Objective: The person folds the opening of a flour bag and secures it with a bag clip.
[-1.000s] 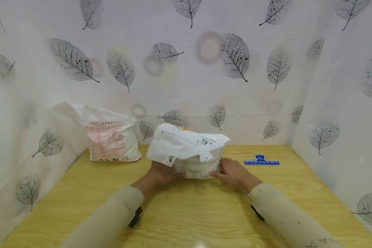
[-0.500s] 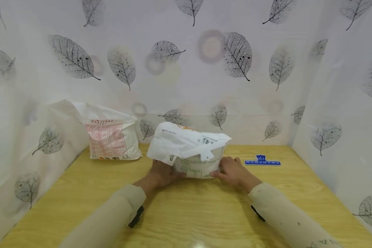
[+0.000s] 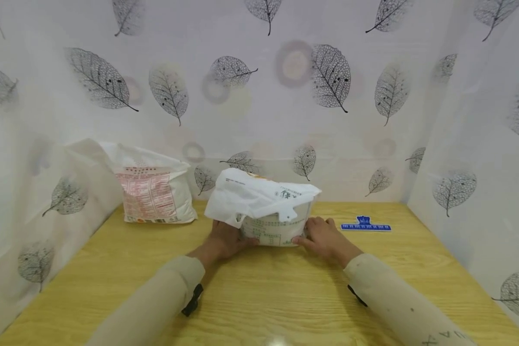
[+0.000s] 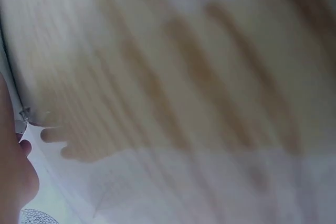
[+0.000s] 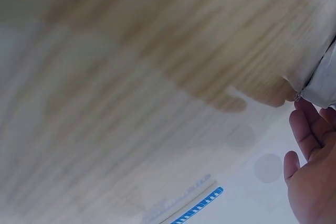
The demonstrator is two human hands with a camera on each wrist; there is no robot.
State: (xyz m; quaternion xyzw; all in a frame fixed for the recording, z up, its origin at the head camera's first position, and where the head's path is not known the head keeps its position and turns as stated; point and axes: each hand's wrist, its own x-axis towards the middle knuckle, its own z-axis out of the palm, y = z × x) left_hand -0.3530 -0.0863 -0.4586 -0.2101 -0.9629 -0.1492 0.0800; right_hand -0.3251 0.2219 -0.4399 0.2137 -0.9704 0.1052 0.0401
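A plump white bag with green print stands in the middle of the table, its loose top folded forward over the front. My left hand holds its lower left side, thumb along the front and the other fingers mostly hidden behind. On the lower right side my right hand holds the same bag, thumb at the front. The right wrist view shows that hand's fingers touching the edge of the bag. Only a strip of the left hand appears in the left wrist view.
A second white bag with red print stands at the back left, its top leaning toward the wall. A blue clip with a piano-key pattern lies right of my right hand. Leaf-patterned sheeting encloses the wooden table.
Both hands keep their hold on the bag, which has shifted very slightly away from me. The other bag and the blue clip stay in place.
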